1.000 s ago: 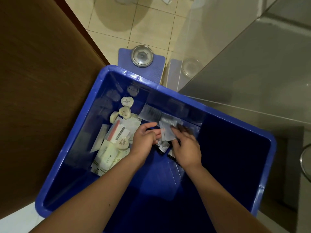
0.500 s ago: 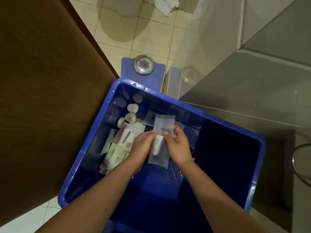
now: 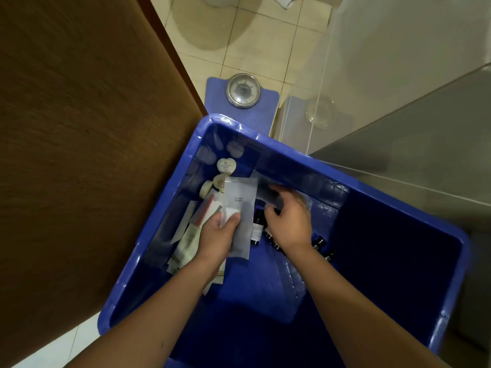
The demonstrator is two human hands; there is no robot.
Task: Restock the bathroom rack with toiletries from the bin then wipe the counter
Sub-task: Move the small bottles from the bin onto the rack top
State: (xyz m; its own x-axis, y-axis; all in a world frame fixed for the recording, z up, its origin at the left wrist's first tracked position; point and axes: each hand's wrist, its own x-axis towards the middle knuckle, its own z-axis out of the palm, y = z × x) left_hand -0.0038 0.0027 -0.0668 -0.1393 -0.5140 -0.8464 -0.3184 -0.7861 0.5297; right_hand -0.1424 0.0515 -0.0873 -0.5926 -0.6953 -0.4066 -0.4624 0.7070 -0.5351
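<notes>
A large blue bin (image 3: 414,213) fills the lower half of the view. Inside it my left hand (image 3: 216,235) grips a translucent toiletry sachet (image 3: 240,205), thumb pressed on its front. My right hand (image 3: 289,219) reaches deeper and pinches a second, blurred clear packet (image 3: 268,193) against the bin's far wall. Small dark bottles (image 3: 256,229) lie below and between my hands. Cream round and heart-shaped soaps (image 3: 225,166) and flat cream packets (image 3: 187,245) are piled in the bin's left corner.
A brown wooden door (image 3: 79,128) stands at the left. A blue bathroom scale (image 3: 243,90) lies on the tiled floor beyond the bin. A glass shower panel (image 3: 398,75) and grey ledge are at the right.
Both hands held one sachet together; now my left hand holds it alone, shifted left, while my right hand has moved to the far wall onto another packet.
</notes>
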